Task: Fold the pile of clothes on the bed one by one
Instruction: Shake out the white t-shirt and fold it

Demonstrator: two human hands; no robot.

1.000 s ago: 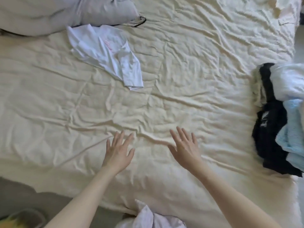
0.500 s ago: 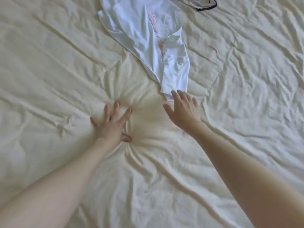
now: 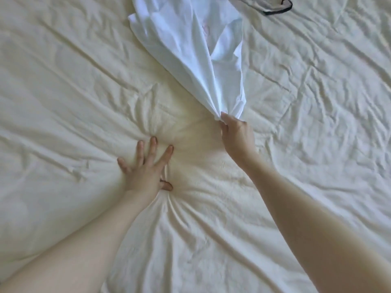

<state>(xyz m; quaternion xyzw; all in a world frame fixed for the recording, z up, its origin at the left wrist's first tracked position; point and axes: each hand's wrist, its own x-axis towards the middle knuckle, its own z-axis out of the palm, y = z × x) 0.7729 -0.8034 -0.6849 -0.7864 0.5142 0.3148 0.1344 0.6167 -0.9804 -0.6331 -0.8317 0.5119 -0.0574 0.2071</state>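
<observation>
White thin cotton shirt (image 3: 190, 56), bunched into soft folds, is pinched at its near edge by the right hand (image 3: 237, 136); left hand (image 3: 146, 168) presses flat, fingers spread, into the wrinkled cream bedsheet (image 3: 63, 92) beside it.

Shirt (image 3: 190, 49) spread on the bed (image 3: 317, 123), stretching away behind the right grip (image 3: 237, 136). Left grip (image 3: 146, 168) flat on the bed, just left and nearer. Strap (image 3: 275, 8) far behind, to the right.
</observation>
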